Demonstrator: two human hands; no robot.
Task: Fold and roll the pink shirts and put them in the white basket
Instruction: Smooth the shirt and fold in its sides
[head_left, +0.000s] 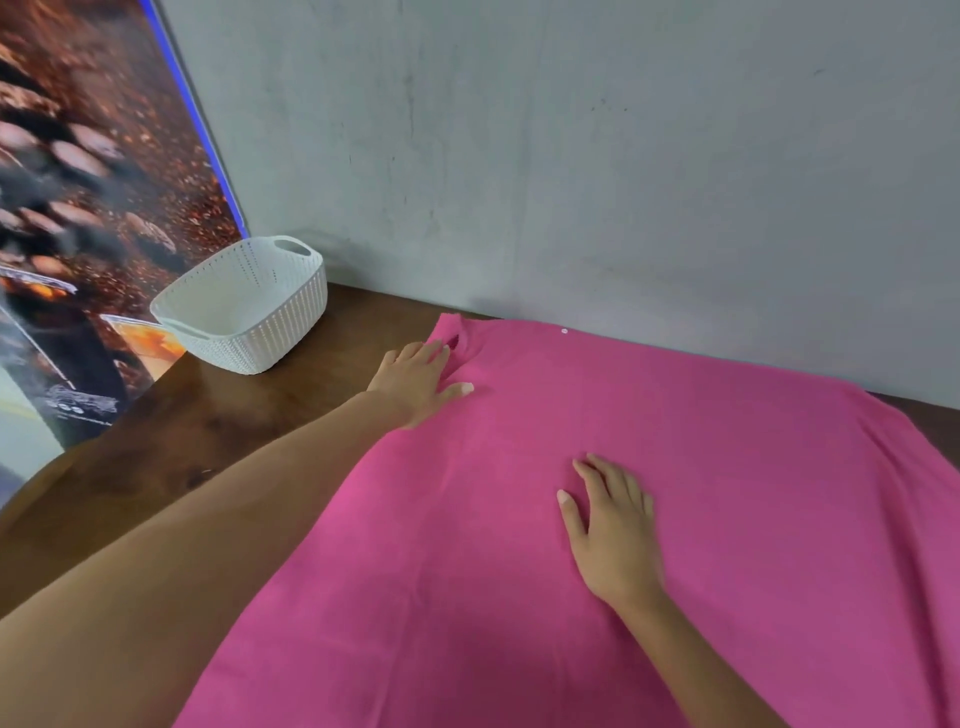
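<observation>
One pink shirt (675, 493) lies spread flat over most of a brown table (249, 415), its far edge close along the grey wall (571, 130). A small white button (564, 331) shows near that far edge. Both hands lie on the cloth, holding nothing. The left hand (415, 379) reaches out to the shirt's far left corner, palm down, fingers straight and relaxed, with the fingertips at a small fold or opening in the fabric and the thumb laid out across the pink. The right hand (613, 535) rests flat near the middle of the shirt, fingers straight and slightly spread, pressing the cloth down. The two hands are well apart. The white basket (244, 312) stands on the table to the left of the shirt, near the left hand but not touching it, tilted a little in the wide-angle view; nothing shows inside it. Behind the basket a poster (78, 182) of coffee beans leans against the wall.
</observation>
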